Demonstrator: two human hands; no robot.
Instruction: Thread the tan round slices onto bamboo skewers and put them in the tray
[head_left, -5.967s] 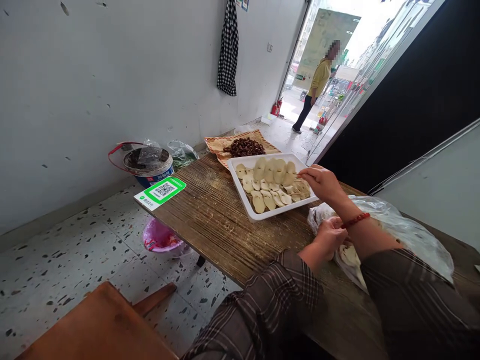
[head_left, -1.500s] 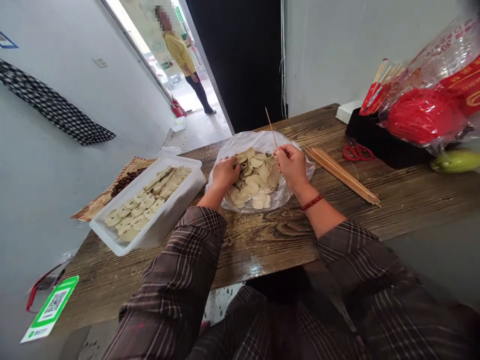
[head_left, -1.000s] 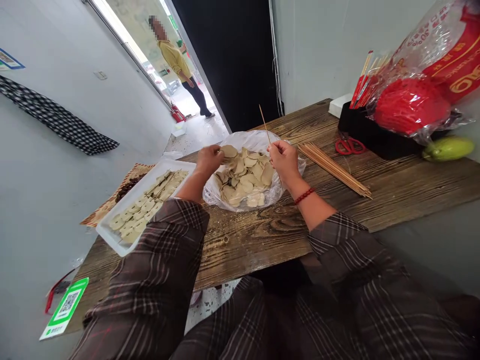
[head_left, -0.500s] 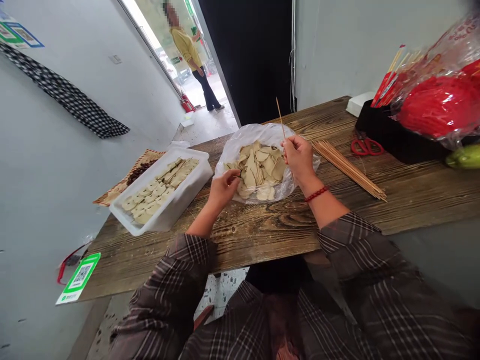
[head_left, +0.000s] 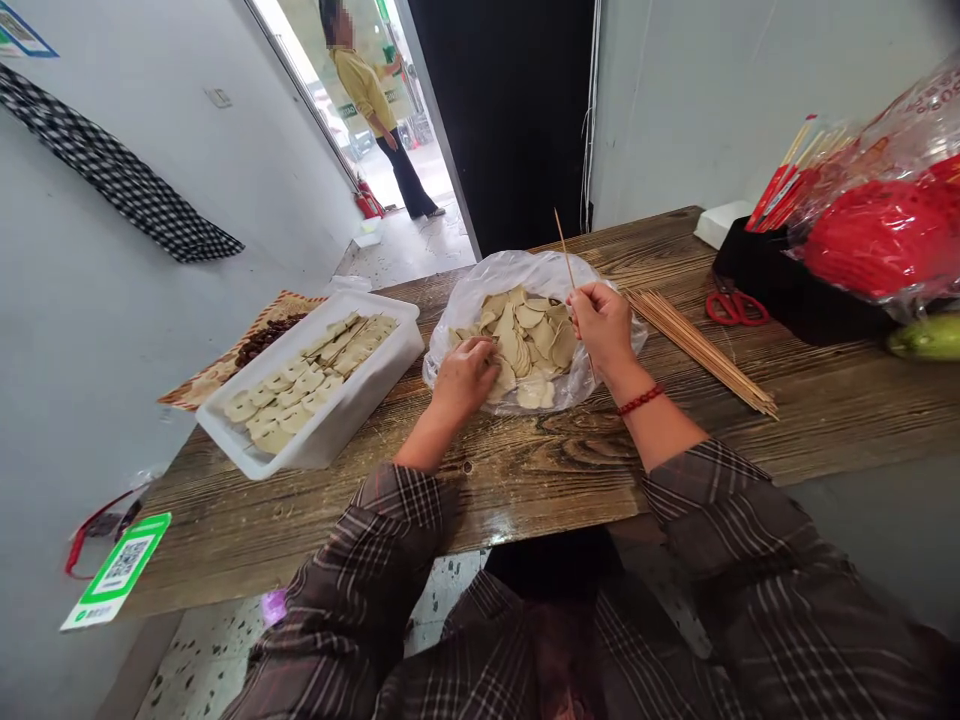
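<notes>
My right hand [head_left: 604, 330] pinches a thin bamboo skewer [head_left: 562, 245], held nearly upright over the right side of a clear plastic bag [head_left: 469, 290]. Thin pale beige slices [head_left: 525, 335], perhaps potato, are heaped in the opened bag. Over the heap's left edge, my left hand [head_left: 463, 382] reaches in with its fingers curled down and drawn together; whatever lies under the fingertips is hidden. A white plastic tub [head_left: 315, 455] on the left holds rows of skewered slices [head_left: 300, 385]. To the right lies a bundle of loose bamboo skewers [head_left: 701, 350].
Red-handled scissors [head_left: 737, 307] lie beside a black container [head_left: 810, 300] with red packages [head_left: 885, 240]. Dark red pieces [head_left: 270, 337] lie behind the tub. A QR-code card [head_left: 120, 575] sits at the table's left corner. Beyond the doorway stands a person in yellow [head_left: 364, 90].
My left hand has moved right and turned palm down onto the slices. My right hand still holds the skewer in about the same place. The view has shifted slightly.
</notes>
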